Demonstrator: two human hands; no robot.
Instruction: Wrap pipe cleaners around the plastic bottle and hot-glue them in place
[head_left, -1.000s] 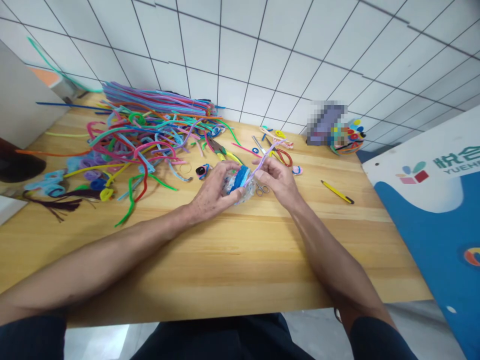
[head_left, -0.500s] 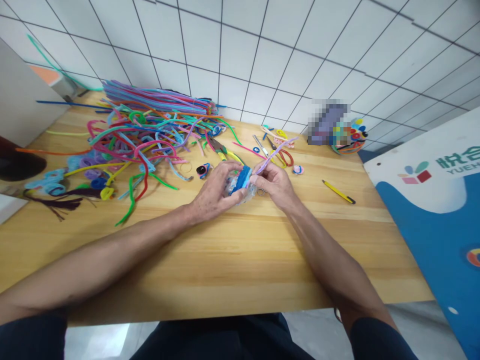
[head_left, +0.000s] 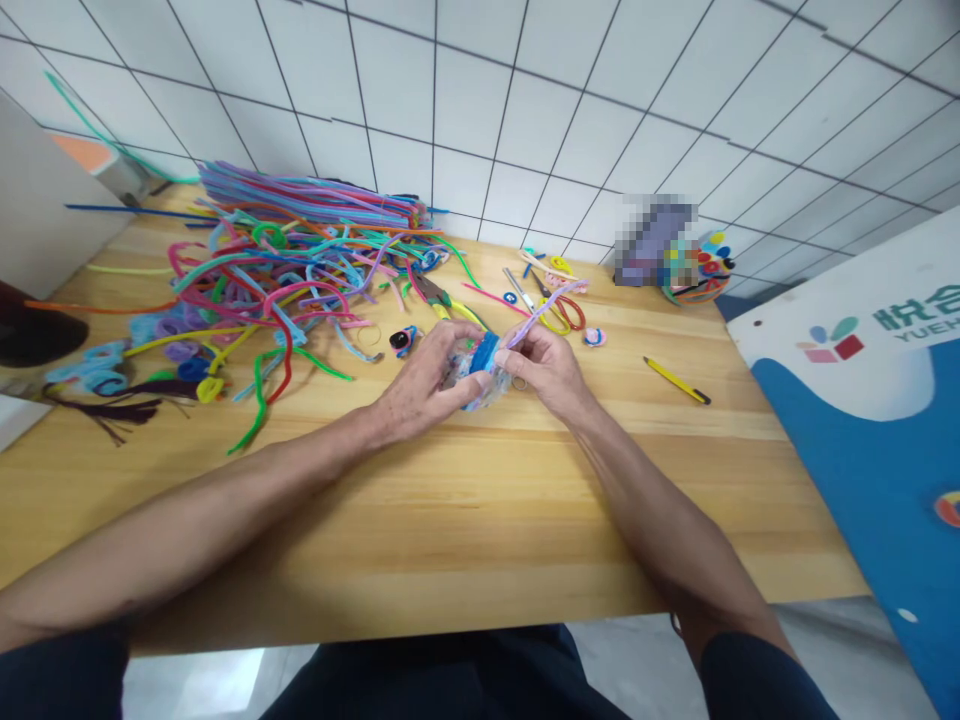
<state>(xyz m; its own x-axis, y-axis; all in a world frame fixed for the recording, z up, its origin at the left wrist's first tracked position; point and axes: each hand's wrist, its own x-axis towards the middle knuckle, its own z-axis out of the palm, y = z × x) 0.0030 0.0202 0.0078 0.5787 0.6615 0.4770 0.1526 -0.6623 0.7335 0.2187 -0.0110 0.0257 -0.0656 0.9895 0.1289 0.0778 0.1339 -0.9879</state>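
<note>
Over the middle of the wooden table, my left hand [head_left: 429, 385] is wrapped round a small pipe-cleaner piece [head_left: 484, 358] with a bright blue band and pale, see-through fuzzy parts. Its exact shape is partly hidden by my fingers. My right hand [head_left: 549, 372] pinches a lilac pipe cleaner [head_left: 541, 308] against the right side of that piece. The strand's free end sticks up and away to the right. Just beyond my hands lie pliers [head_left: 439, 298] with yellow-green handles and scissors [head_left: 574, 315] with red and yellow handles.
A tangled heap of coloured pipe cleaners [head_left: 262, 270] covers the left side, with a straight bundle [head_left: 307, 195] behind it against the tiled wall. A yellow pencil-like tool [head_left: 676, 380] lies at right. A blue and white panel [head_left: 862, 400] borders the table's right edge.
The blue-banded piece has turned slightly in my left hand, and the lilac strand leans a little lower to the right. Both hands keep their grip; the view has shifted slightly.
</note>
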